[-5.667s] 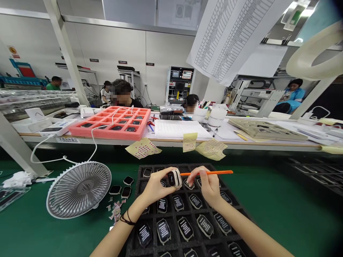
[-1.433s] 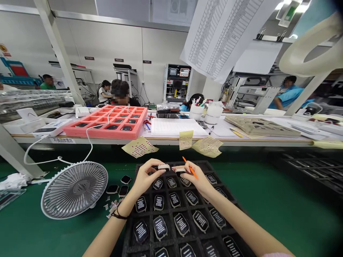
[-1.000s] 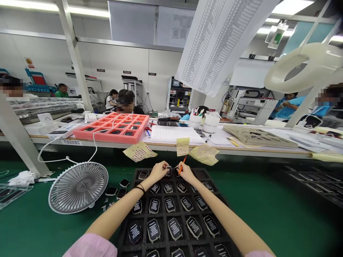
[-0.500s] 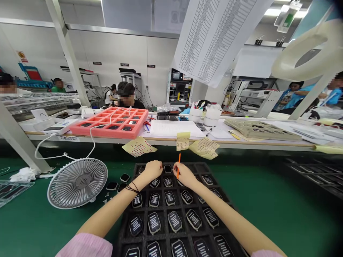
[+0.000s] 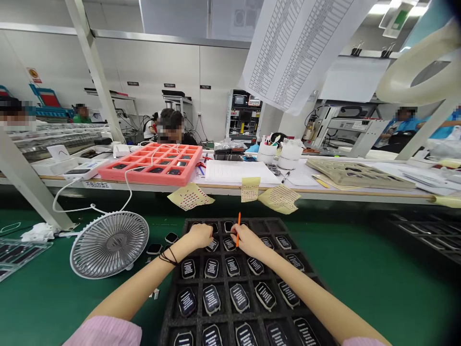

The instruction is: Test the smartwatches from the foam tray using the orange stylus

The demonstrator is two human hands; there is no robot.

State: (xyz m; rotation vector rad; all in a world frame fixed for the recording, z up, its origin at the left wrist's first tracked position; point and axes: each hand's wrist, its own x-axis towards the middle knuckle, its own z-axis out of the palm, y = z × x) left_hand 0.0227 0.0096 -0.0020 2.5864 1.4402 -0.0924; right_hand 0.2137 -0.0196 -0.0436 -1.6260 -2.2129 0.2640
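My right hand [image 5: 247, 240] pinches an orange pen-like stick [image 5: 239, 220], held nearly upright over the far rows of a black foam tray [image 5: 200, 302]. My left hand [image 5: 200, 236] is closed, knuckles up, above the tray's far left part; whatever its fingertips hold is hidden. Smartwatch bodies without straps lie in the tray's compartments, many with lines of white text on their screens. One lit watch [image 5: 229, 244] sits between my hands, and another watch [image 5: 212, 245] lies partly under my left hand.
A grey fan [image 5: 110, 245] stands left on the green mat, with loose watch parts [image 5: 172, 238] beside it. A pink foam tray [image 5: 144, 177] rests on the shelf ahead. Yellow sticker sheets [image 5: 279, 198] hang from its edge. Another dark tray [image 5: 428, 230] lies right.
My left hand has moved left and nearer to me. The right hand, with the orange stick, has come slightly nearer and left over the tray. The whole view has shifted a little.
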